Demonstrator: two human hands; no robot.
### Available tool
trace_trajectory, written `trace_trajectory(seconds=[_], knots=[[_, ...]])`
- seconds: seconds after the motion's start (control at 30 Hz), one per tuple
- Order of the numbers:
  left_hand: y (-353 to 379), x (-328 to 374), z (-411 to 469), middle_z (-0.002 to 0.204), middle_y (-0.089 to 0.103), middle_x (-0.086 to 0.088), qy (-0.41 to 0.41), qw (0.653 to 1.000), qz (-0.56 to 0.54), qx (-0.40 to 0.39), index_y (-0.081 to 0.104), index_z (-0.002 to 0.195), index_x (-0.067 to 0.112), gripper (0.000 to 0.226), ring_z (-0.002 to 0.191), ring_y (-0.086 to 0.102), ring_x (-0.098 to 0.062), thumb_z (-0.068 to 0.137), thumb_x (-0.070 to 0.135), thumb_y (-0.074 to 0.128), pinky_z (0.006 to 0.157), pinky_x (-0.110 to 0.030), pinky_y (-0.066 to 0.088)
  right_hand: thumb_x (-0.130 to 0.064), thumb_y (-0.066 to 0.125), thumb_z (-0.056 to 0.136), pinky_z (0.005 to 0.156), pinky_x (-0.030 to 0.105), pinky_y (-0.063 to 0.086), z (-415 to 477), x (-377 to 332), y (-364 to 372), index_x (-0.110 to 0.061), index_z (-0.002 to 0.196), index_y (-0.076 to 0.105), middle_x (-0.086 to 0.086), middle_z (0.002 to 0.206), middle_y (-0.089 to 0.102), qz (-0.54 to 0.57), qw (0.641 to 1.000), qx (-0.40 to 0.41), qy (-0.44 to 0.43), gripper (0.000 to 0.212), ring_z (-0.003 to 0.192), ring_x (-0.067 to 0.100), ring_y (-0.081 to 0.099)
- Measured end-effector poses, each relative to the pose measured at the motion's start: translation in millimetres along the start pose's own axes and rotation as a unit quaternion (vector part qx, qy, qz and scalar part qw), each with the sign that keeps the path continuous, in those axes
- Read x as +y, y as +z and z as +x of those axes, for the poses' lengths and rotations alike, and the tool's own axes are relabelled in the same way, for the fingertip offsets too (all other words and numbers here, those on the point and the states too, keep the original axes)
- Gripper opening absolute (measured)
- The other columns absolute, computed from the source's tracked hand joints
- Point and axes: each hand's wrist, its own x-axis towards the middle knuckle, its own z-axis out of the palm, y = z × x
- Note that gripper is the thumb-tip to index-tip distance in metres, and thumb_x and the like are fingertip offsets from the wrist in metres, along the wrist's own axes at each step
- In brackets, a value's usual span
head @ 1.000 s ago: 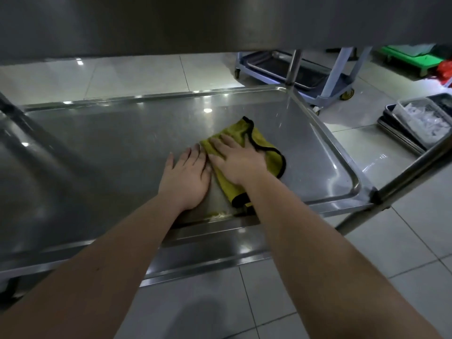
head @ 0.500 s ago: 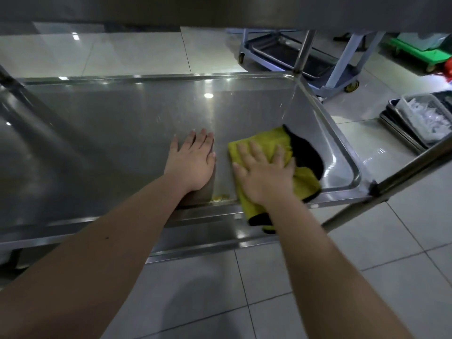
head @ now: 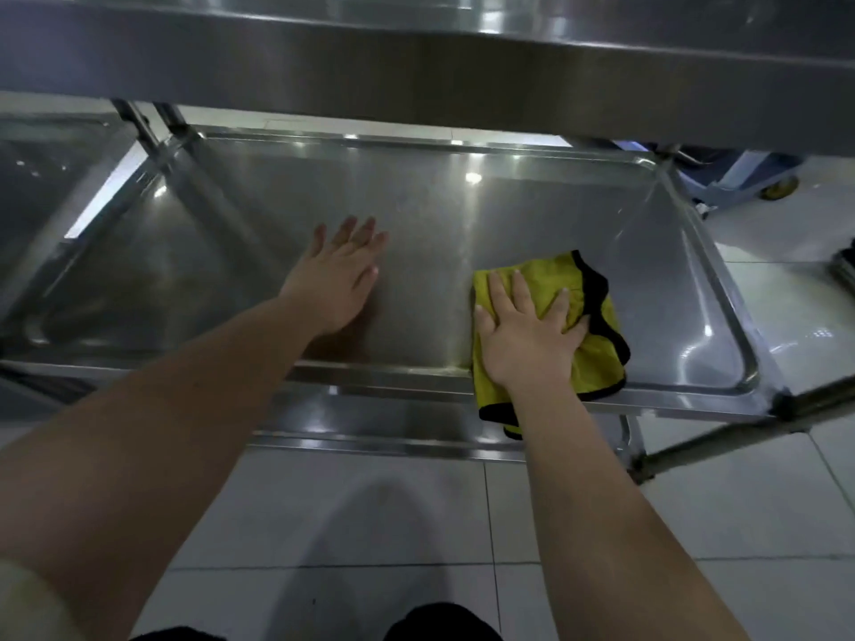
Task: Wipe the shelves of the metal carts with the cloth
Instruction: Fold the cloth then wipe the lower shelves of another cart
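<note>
A yellow cloth with black trim (head: 587, 358) lies flat on the middle shelf of the metal cart (head: 462, 252), near the shelf's front right. Its lower edge hangs over the front rim. My right hand (head: 527, 335) presses flat on the cloth with fingers spread. My left hand (head: 340, 279) rests palm-down on the bare steel to the left of the cloth, fingers together, holding nothing.
The cart's upper shelf (head: 416, 62) overhangs at the top. A second steel cart (head: 46, 187) adjoins on the left. A blue wheeled cart (head: 749, 182) stands on the tiled floor at back right. The cart's leg (head: 721, 437) slants at right.
My right hand slid the cloth rightward and toward the shelf's front edge. My left hand moved apart from it and lies farther left. The view has tilted down.
</note>
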Motion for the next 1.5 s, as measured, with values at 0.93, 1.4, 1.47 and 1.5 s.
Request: trace_trajectory(seconds=[0.93, 1.4, 1.47, 1.5], knots=[[7.7, -189.7, -35.8, 0.163, 0.009, -0.001, 0.022, 0.999, -0.007, -0.042, 0.015, 0.155, 0.023, 0.053, 0.149, 0.012, -0.023, 0.103, 0.031, 0.019, 0.118, -0.047, 0.011, -0.059, 0.009, 0.098, 0.107, 0.071, -0.009, -2.1, -297.2, 57.3, -0.05, 0.15, 0.0, -0.015, 0.163, 0.001, 0.003, 0.999, 0.037, -0.029, 0.054, 0.145, 0.044, -0.008], [17.4, -191.1, -32.3, 0.163, 0.011, 0.002, 0.018, 1.0, -0.013, -0.014, 0.016, 0.154, 0.031, 0.051, 0.149, 0.012, -0.022, 0.103, 0.035, 0.02, 0.119, -0.046, 0.009, -0.081, 0.012, 0.084, 0.11, 0.072, -0.004, 10.0, -84.0, 14.6, -0.062, 0.144, 0.001, -0.02, 0.161, -0.006, 0.009, 0.991, 0.012, 0.136, 0.063, 0.145, 0.047, -0.005], [16.9, -188.7, -32.6, 0.163, 0.011, 0.002, 0.013, 1.0, -0.012, -0.015, 0.016, 0.154, 0.031, 0.051, 0.149, 0.012, -0.022, 0.103, 0.035, 0.02, 0.119, -0.047, 0.008, -0.074, 0.012, 0.089, 0.108, 0.074, -0.002, 15.2, -98.5, 15.3, -0.057, 0.147, 0.0, -0.018, 0.162, -0.005, 0.003, 0.988, 0.012, 0.151, 0.062, 0.144, 0.049, -0.004], [16.0, -187.9, -32.6, 0.163, 0.011, 0.002, 0.011, 1.0, -0.012, -0.016, 0.016, 0.154, 0.031, 0.051, 0.149, 0.012, -0.022, 0.103, 0.034, 0.02, 0.119, -0.047, 0.008, -0.071, 0.011, 0.091, 0.107, 0.075, -0.002, 18.5, -116.4, 17.2, -0.054, 0.148, -0.001, -0.017, 0.162, -0.005, 0.002, 0.99, 0.016, 0.141, 0.061, 0.144, 0.05, -0.005]])
